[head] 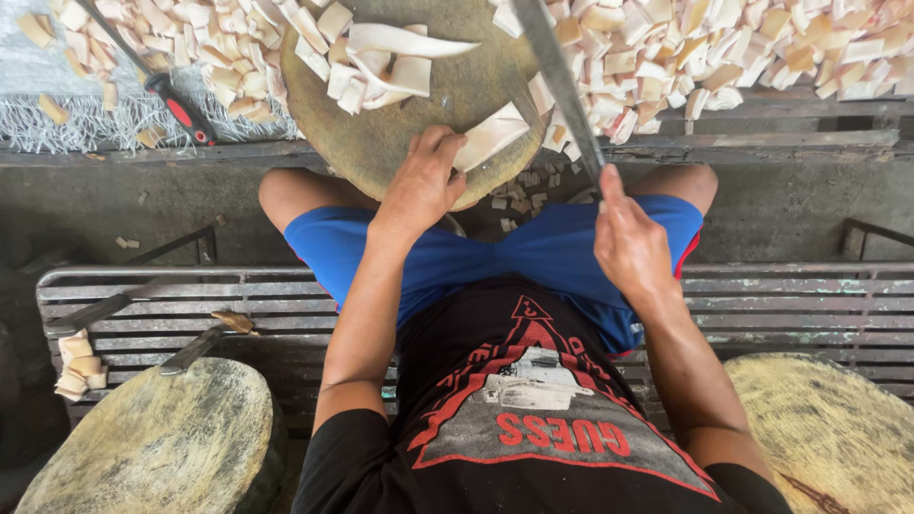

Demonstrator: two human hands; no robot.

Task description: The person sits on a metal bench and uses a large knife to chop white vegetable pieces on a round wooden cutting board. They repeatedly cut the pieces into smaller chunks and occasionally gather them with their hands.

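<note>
Chopping step, I judge: my left hand point(422, 186) pins a pale flat coconut strip point(490, 136) on the round wooden chopping block point(381, 133), right hand point(628, 243) fisted on a long steel blade point(562, 81) just right of it; next needs an aligned downstroke clear of fingers.

You are looking at three round wooden chopping blocks point(381, 133) (one ahead, two point(162, 443) behind point(838, 428)), what seem to be two long blades point(562, 86), one red-and-black-handled tool point(176, 107), and pale cut pieces point(724, 48) lying heaped beyond counting.
</note>
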